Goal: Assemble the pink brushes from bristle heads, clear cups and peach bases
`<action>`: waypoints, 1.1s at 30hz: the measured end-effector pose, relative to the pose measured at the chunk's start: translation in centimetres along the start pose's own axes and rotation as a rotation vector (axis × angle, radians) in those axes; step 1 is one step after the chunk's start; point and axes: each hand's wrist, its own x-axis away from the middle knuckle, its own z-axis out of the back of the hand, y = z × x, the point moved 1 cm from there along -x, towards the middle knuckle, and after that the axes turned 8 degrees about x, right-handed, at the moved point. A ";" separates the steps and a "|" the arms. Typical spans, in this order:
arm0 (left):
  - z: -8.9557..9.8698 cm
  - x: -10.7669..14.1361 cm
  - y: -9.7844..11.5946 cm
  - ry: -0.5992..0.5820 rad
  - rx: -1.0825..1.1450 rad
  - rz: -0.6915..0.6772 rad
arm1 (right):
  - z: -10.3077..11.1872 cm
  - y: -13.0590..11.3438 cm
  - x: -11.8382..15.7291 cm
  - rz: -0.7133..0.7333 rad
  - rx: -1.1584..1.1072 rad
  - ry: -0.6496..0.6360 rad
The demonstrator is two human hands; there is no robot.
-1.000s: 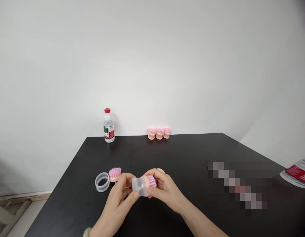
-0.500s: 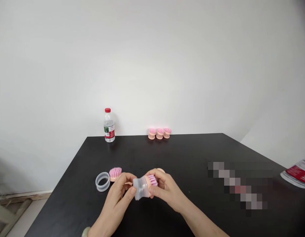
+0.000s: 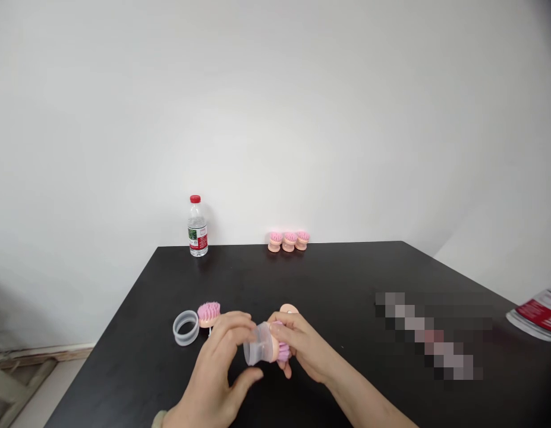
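My right hand (image 3: 304,348) grips a pink-bristled brush with a peach body (image 3: 275,348), its bristles pointing down and toward me. A clear plastic cup (image 3: 256,345) sits on the brush's end. My left hand (image 3: 215,371) is beside the cup, with fingers resting on its top and the thumb spread just below it. Left of my hands lie a clear plastic ring (image 3: 186,328) and another pink-bristled brush (image 3: 208,315). A peach round piece (image 3: 289,309) lies behind my right hand, partly hidden by it.
A black table (image 3: 328,279) runs beneath everything. Three pink-and-peach brushes (image 3: 288,242) stand at its far edge, next to a water bottle with a red cap (image 3: 197,227). A red-and-white printed package (image 3: 536,312) lies at the right edge. A pixelated patch (image 3: 427,333) covers part of the tabletop.
The brush and cup have rotated, swinging the bristles from upward to downward. My left hand's fingers and thumb have spread apart. More of the peach round piece now shows.
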 end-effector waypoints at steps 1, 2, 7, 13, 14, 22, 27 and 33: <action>0.1 0.0 0.0 0.012 0.006 0.031 | 0.0 -0.1 0.1 0.017 0.027 0.011; 0.2 -0.1 0.0 0.019 0.010 0.064 | 0.0 -0.2 0.2 0.032 0.056 0.015; 0.1 -0.9 -0.2 -0.093 -0.014 0.209 | 0.2 -0.4 0.5 0.030 0.218 0.001; -1.1 -0.1 -0.7 -0.110 -0.097 0.184 | -0.3 -0.5 0.6 -0.008 0.388 0.059; -1.2 0.1 -0.7 -0.108 -0.110 0.158 | -0.4 -0.5 0.7 0.009 0.392 0.069; -0.2 -0.5 -0.5 -0.072 0.206 0.313 | 4.0 -1.3 0.6 0.254 0.669 0.481; -0.2 -0.9 -0.3 0.191 0.745 0.609 | 6.0 -1.2 0.5 0.133 1.010 0.444; 0.0 -1.3 0.8 0.322 1.002 0.783 | 4.9 -0.3 0.1 0.110 1.189 0.223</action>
